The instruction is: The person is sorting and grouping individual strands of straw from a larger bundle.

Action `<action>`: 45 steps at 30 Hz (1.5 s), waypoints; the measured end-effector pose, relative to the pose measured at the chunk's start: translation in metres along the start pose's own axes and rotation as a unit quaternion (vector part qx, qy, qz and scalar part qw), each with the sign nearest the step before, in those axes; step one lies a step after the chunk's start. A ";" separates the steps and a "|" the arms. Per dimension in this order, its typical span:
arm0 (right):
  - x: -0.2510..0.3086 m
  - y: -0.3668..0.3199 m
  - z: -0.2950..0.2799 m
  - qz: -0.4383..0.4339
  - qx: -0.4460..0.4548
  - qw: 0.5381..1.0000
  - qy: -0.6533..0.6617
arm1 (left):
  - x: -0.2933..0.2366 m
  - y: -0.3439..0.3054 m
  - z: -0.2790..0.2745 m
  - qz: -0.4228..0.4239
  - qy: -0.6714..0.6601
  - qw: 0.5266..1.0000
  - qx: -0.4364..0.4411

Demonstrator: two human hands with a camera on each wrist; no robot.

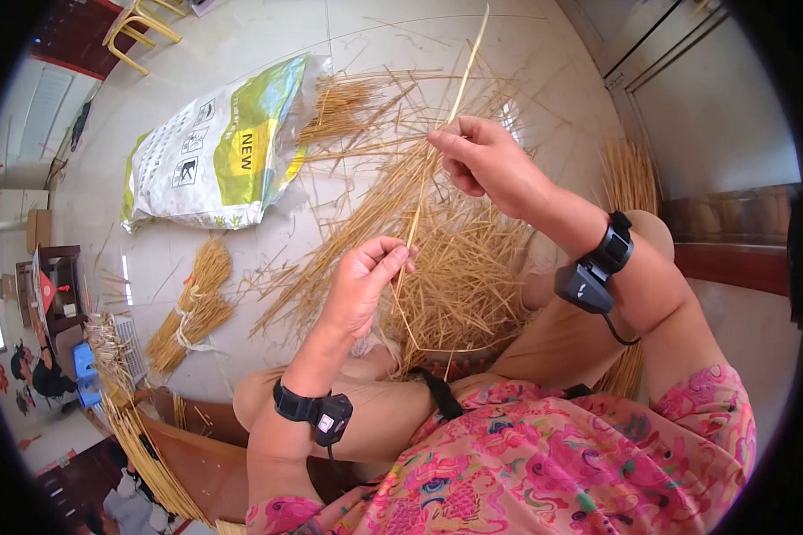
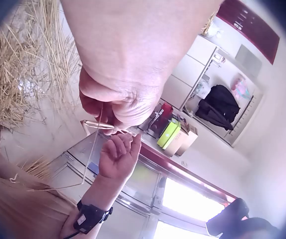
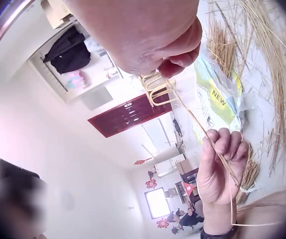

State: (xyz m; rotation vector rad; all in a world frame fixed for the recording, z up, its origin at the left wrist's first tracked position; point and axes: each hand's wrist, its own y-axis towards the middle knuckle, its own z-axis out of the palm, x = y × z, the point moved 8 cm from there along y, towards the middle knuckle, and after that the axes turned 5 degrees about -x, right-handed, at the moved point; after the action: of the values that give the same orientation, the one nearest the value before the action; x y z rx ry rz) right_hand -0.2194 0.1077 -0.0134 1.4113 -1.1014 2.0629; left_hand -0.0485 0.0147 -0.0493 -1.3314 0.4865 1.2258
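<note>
A long thin straw strand (image 1: 415,218) runs between the two hands in the head view. The left hand (image 1: 361,283) pinches its lower part between thumb and curled fingers; a thin bent end hangs below toward the lap. Higher up and to the right, the right hand (image 1: 491,165) pinches the strand, whose pale flat tip (image 1: 475,53) sticks up past the fingers. In the right wrist view the strand (image 3: 192,115) slants down to the left hand (image 3: 222,167). The left wrist view shows the left hand (image 2: 118,99) close up, with the right hand (image 2: 118,157) beyond it.
Loose straw (image 1: 464,276) is heaped on the floor between the legs. A white and green bag (image 1: 210,147) lies at the upper left, with a tied straw bundle (image 1: 187,308) below it. Another bundle (image 1: 629,178) stands by the metal cabinet (image 1: 714,107). A wooden bench (image 1: 196,455) is at lower left.
</note>
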 end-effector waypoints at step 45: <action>0.048 -0.003 -0.024 -0.181 -0.093 0.977 0.065 | -0.016 -0.012 0.010 -0.033 0.090 0.993 0.062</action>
State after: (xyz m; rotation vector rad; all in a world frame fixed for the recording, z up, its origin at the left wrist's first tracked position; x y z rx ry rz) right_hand -0.2507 0.1235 0.0275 1.2586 -0.8808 1.7203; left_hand -0.0479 0.0203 -0.0276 -1.3459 0.6317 1.0096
